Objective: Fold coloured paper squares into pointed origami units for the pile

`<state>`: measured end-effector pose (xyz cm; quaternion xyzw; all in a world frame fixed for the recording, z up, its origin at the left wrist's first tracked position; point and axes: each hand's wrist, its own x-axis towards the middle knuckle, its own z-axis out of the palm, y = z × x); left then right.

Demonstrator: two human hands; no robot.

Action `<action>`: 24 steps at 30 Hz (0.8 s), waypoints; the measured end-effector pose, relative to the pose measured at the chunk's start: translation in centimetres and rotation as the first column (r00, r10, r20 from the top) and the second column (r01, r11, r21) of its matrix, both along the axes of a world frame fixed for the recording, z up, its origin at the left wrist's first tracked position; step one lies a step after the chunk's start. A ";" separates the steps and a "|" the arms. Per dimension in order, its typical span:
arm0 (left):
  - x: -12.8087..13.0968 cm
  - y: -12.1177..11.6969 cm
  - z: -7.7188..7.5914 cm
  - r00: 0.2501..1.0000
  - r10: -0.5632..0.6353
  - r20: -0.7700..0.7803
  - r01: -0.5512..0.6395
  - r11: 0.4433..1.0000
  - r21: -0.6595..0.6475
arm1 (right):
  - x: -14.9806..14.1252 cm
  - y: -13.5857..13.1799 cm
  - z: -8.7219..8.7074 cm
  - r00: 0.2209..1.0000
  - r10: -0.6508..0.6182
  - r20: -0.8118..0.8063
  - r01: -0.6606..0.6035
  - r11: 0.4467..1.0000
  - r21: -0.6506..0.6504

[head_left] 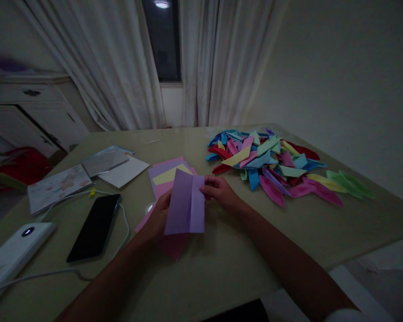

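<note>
A sheet of purple paper (183, 205) with an upright crease is held up above the table between my two hands. My left hand (159, 214) grips its left edge, the fingers partly hidden behind the sheet. At the right edge, my right hand (221, 192) pinches the paper between thumb and fingers. Under and behind it lie loose sheets of coloured paper (156, 174) in pink, purple and yellow. One pink sheet (174, 246) shows below the held paper's lower edge.
A heap of folded colourful paper pieces (265, 156) covers the table's right back. On the left lie a black-screened phone (96, 228), a white power bank (16, 250) with a cable (126, 223), a printed booklet (58, 188) and a white sheet (124, 172). Curtains hang behind the table (242, 259).
</note>
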<state>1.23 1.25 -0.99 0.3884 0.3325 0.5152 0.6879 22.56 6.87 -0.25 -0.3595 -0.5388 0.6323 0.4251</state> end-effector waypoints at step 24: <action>-2.1 1.6 0.6 0.834 0.255 -0.490 0.038 0.858 0.512 | 1.9 0.5 1.2 0.949 -0.280 0.146 0.256 0.953 0.163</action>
